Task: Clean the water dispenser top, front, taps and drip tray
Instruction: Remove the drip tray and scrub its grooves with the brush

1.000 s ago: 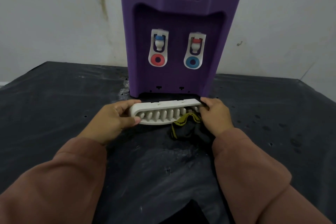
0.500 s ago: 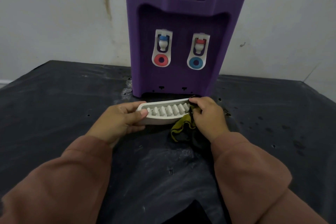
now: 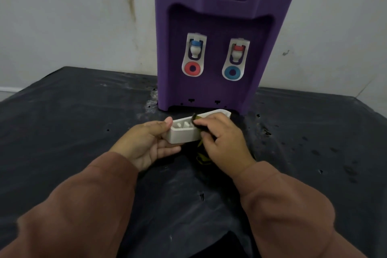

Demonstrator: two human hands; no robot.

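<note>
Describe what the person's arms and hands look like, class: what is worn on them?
The left sleeve and right sleeve are long, loose, reddish-brown soft cloth, ending at the wrists. The left hand and right hand are bare: no gloves, and no ring or watch shows.

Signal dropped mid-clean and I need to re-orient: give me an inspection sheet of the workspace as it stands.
Surface: black plastic sheet, wrinkled, with scattered dark marks.
Job's things: purple plastic water dispenser upright against the wall; white slotted plastic drip tray detached, held in front of it; blue-capped tap and red-capped tap, no hand on them; dark cloth with yellow trim draped over the tray.
Clutter: nothing seen.
Grips: left hand holds the tray's left end; right hand presses the cloth onto the tray's slots.
Cables: nothing seen.
Surroundings: white wall with a brownish streak.
</note>
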